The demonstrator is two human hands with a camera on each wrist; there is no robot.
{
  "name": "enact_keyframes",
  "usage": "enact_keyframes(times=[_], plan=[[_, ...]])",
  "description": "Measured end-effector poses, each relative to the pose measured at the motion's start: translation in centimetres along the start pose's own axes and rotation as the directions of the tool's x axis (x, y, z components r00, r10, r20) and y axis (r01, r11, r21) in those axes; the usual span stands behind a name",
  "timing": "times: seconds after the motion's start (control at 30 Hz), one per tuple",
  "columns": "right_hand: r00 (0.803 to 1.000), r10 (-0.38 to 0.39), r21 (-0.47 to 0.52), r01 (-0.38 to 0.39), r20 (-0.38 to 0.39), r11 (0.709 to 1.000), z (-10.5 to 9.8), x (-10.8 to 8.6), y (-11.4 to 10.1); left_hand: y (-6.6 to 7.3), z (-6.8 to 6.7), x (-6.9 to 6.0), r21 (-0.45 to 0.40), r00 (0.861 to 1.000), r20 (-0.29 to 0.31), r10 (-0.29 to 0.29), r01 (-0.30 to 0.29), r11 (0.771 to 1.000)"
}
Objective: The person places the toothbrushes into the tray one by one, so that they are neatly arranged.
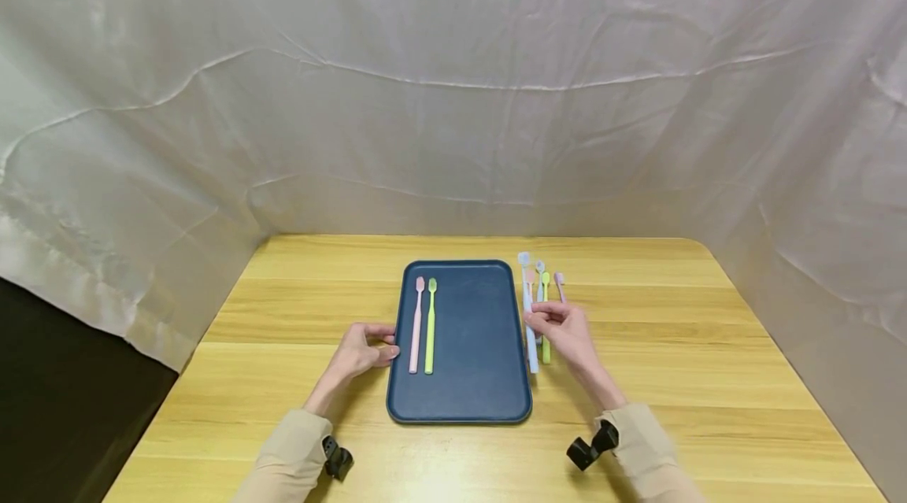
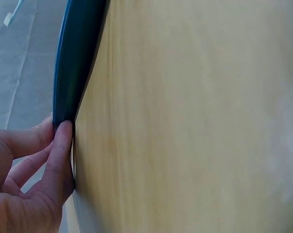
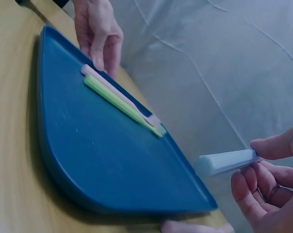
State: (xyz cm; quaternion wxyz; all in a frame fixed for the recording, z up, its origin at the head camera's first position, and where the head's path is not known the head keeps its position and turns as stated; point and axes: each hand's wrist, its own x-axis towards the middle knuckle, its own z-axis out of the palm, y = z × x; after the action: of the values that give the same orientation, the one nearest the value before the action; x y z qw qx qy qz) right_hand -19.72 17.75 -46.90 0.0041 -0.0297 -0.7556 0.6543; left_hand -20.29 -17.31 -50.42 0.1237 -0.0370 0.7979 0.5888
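Note:
A dark blue tray lies on the table, carrying a pink toothbrush and a green toothbrush side by side near its left edge. My left hand grips the tray's left rim between thumb and fingers, seen closely in the left wrist view. Just past the right rim, my right hand pinches a light blue toothbrush by its handle; in the right wrist view the handle end points toward the tray. Behind that hand lie more toothbrushes: another green one, a purple one, a pink one and a bluish one, partly hidden.
The wooden table reaches out on both sides of the tray. Pale fabric hangs behind and along the sides. A dark area shows beyond the left edge. Each wrist bears a black camera mount.

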Motion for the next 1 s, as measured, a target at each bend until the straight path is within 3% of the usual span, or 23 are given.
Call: enact_keyframes(times=[0.23,0.47,0.7,1.0], plan=[[0.999,0.036,0.028,-0.037,0.035,0.999,2.1,0.1,-0.2,0.0,0.0,0.0,0.003,1.000,-0.001,0.001,-0.001,1.000],[0.996,0.026,0.052,-0.030,0.080,0.998,4.3,0.6,-0.2,0.0,-0.1,0.1,0.003,1.000,0.008,0.015,-0.015,1.000],[0.990,0.013,0.032,-0.018,0.140,0.999,5.9,1.0,0.2,-0.1,-0.1,0.0,0.005,1.000,0.006,0.010,-0.010,1.000],[0.988,0.019,0.009,-0.021,0.156,1.000,7.9,1.6,1.1,-0.1,-0.2,0.1,-0.003,1.000,0.010,0.014,-0.014,1.000]])
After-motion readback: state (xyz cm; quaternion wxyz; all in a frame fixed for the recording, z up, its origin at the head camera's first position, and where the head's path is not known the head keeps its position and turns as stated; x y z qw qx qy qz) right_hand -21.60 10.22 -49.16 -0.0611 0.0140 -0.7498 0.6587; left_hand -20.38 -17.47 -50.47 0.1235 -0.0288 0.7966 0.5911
